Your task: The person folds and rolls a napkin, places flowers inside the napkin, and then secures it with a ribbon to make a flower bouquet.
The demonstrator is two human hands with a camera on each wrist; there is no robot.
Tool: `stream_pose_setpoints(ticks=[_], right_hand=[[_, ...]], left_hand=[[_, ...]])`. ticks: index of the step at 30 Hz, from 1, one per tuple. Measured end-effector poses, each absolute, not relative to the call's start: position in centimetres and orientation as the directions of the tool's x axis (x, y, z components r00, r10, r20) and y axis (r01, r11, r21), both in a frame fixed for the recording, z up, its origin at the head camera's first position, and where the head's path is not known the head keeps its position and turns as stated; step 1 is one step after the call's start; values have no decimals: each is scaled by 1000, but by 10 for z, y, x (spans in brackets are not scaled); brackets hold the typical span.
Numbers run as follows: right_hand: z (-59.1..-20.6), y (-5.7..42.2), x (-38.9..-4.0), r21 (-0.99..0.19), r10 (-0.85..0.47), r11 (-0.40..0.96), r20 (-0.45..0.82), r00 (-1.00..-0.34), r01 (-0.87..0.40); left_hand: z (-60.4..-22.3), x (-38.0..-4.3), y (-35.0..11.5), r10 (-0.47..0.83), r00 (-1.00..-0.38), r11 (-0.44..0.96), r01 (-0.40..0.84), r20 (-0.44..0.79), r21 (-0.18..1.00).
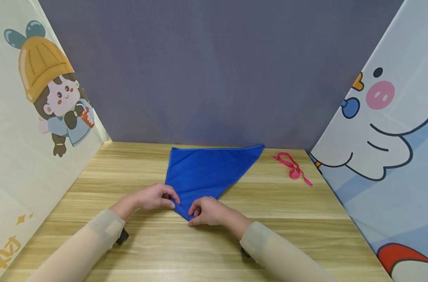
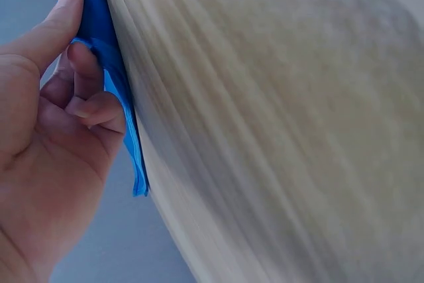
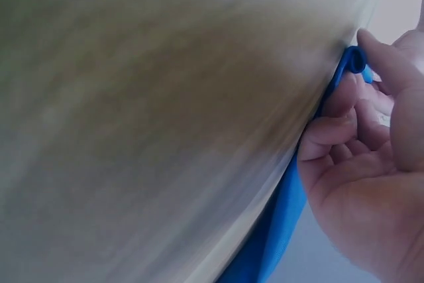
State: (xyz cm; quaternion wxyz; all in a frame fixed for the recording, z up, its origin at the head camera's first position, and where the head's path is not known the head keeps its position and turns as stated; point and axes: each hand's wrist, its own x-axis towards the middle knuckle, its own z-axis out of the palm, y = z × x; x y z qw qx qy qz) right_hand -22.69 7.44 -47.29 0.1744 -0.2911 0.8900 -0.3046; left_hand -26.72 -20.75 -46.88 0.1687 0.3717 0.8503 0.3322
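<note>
A blue cloth (image 1: 206, 168) lies on the wooden table, wide along the back and narrowing toward the front, with a slanted right side. My left hand (image 1: 154, 197) pinches its lower left edge between thumb and fingers. At the near end, my right hand (image 1: 210, 211) grips the front corner. The right wrist view shows the cloth's edge curled into a small rolled end (image 3: 358, 59) beside the right thumb. In the left wrist view, the left thumb (image 2: 56, 28) presses on the folded strip, and a loose corner of cloth hangs past the little finger.
A pink ribbon (image 1: 293, 166) lies loosely looped on the table (image 1: 280, 243) at the back right. A grey panel (image 1: 214, 70) rises behind the table. White panels with cartoon prints flank it on the left (image 1: 9, 129) and right (image 1: 411, 31).
</note>
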Motion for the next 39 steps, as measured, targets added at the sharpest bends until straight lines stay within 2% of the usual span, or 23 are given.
stream_pose_setpoints(ticks=[8, 17, 23, 29, 39], right_hand=[[-472, 79, -225, -627, -648, 615, -58, -759, -478], [-469, 83, -227, -620, -667, 610, -66, -742, -493], [-467, 86, -226, -659, -666, 610, -125, -735, -440], [-469, 87, -225, -656, -651, 619, -122, -749, -432], [-470, 88, -221, -742, -620, 599, -194, -760, -300]], left_hand=[[-473, -268, -207, 765, -643, 476, 597, 31, 645], [-473, -267, -202, 762, -644, 466, 617, 66, 635], [-473, -269, -197, 749, -662, 496, 591, 30, 636], [-473, -273, -194, 732, -682, 527, 571, 6, 629], [-471, -275, -181, 713, -701, 574, 580, -4, 578]])
